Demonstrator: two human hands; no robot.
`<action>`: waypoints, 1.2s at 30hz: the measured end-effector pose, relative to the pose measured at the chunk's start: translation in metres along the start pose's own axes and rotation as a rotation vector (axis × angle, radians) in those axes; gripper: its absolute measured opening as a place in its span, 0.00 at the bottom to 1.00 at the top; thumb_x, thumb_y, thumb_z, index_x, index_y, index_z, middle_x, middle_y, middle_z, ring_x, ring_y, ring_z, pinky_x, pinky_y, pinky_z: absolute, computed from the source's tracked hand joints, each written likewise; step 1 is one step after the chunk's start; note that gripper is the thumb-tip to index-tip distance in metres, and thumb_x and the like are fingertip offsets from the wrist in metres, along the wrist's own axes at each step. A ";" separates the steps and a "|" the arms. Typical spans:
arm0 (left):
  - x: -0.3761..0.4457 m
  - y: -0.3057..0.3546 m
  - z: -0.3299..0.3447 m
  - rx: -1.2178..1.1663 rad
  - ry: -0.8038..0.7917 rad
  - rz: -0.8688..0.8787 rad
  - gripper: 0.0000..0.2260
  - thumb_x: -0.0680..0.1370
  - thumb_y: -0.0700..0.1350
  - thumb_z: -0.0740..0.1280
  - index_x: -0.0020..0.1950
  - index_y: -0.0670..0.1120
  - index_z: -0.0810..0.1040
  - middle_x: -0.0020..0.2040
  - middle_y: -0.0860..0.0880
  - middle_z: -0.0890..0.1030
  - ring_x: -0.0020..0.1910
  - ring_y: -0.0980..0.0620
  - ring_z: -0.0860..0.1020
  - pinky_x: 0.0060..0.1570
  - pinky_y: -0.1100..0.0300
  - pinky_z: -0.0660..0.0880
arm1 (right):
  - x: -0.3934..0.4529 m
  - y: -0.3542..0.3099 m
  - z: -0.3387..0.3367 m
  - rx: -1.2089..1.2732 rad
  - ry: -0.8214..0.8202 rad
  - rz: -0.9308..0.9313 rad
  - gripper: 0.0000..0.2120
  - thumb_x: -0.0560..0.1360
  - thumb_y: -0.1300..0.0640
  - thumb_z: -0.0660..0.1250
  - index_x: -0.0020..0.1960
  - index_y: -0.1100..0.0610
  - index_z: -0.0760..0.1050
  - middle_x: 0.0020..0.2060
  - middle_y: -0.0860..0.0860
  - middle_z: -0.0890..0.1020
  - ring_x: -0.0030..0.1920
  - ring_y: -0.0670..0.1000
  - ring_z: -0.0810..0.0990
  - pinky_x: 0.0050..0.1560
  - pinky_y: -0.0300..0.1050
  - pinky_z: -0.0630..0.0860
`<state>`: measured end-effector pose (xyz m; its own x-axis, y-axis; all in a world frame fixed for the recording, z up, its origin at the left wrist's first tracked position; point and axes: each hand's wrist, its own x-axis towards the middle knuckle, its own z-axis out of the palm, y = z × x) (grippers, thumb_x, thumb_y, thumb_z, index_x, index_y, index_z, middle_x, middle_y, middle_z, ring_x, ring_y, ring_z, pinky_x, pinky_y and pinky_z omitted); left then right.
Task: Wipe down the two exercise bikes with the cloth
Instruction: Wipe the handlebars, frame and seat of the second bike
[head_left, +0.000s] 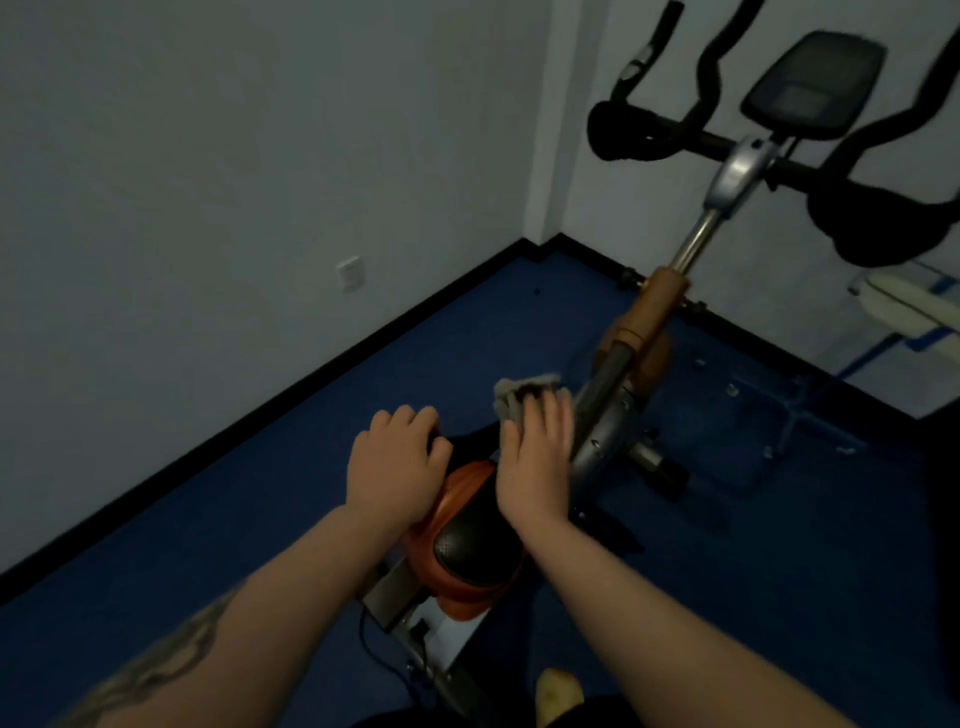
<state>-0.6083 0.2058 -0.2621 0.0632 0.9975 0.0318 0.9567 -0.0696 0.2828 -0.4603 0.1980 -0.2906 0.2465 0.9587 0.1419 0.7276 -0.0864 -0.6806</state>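
Observation:
An exercise bike with an orange and silver frame (652, 317) stands in front of me. Its black and orange saddle (470, 551) is just below my hands. My left hand (397, 457) rests curled over the left side of the saddle's nose. My right hand (535, 457) lies flat on a grey cloth (519, 392), pressing it onto the front of the saddle beside the silver frame. The black handlebars (675, 132) and dark console (815, 83) rise at the upper right. Only this one bike shows clearly.
Blue carpet (260, 545) covers the floor, bordered by a black skirting along grey walls. A white wall socket (349, 273) sits low on the left wall. A white and blue piece of equipment (904, 306) stands at the right edge. My foot (558, 693) shows at the bottom.

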 end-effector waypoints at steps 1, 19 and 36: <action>0.003 -0.002 0.001 -0.048 -0.011 0.004 0.08 0.79 0.51 0.57 0.49 0.48 0.71 0.46 0.51 0.72 0.47 0.50 0.69 0.43 0.54 0.65 | 0.004 0.001 0.000 0.020 -0.015 -0.003 0.21 0.84 0.53 0.51 0.73 0.60 0.64 0.76 0.54 0.59 0.77 0.52 0.46 0.77 0.47 0.46; 0.005 -0.011 0.007 -0.468 0.012 0.039 0.09 0.78 0.46 0.58 0.51 0.54 0.77 0.47 0.59 0.76 0.48 0.59 0.72 0.43 0.59 0.66 | 0.032 -0.017 0.005 0.394 0.008 0.813 0.32 0.81 0.40 0.47 0.78 0.59 0.51 0.72 0.59 0.66 0.67 0.60 0.69 0.68 0.53 0.66; -0.007 -0.018 0.006 -0.693 0.083 -0.002 0.10 0.77 0.44 0.59 0.48 0.54 0.79 0.44 0.56 0.80 0.43 0.54 0.77 0.39 0.56 0.72 | -0.063 -0.037 -0.002 0.490 0.024 0.803 0.27 0.81 0.39 0.50 0.72 0.54 0.66 0.62 0.56 0.77 0.59 0.56 0.76 0.63 0.53 0.72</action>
<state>-0.6239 0.2000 -0.2732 0.0128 0.9953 0.0958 0.5527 -0.0869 0.8288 -0.5018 0.1402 -0.2727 0.5747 0.6556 -0.4898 -0.0145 -0.5903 -0.8071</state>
